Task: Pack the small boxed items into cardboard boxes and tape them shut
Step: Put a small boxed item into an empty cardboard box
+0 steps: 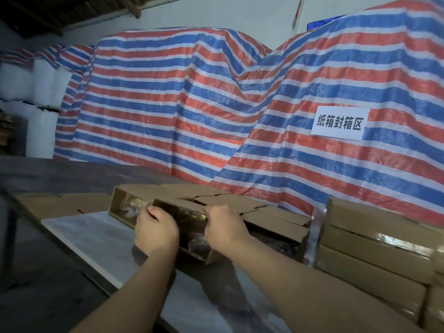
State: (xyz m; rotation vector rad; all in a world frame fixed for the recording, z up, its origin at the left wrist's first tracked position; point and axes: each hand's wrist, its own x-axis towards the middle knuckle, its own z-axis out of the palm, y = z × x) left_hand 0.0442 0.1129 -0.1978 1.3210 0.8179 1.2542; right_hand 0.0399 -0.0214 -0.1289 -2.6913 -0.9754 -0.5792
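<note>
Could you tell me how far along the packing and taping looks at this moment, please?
Done: taped boxes sit stacked at the right. In hand: the left hand and right hand grip the near edge of an open cardboard box, plastic-wrapped contents visible inside. Left: this box needs closing and taping, and the open-flapped boxes behind it look unsealed.

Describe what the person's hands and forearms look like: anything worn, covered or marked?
Both the left hand and the right hand are bare: no gloves, no rings, no watch visible. Both forearms are uncovered up to the frame's edge; no sleeve shows.
</note>
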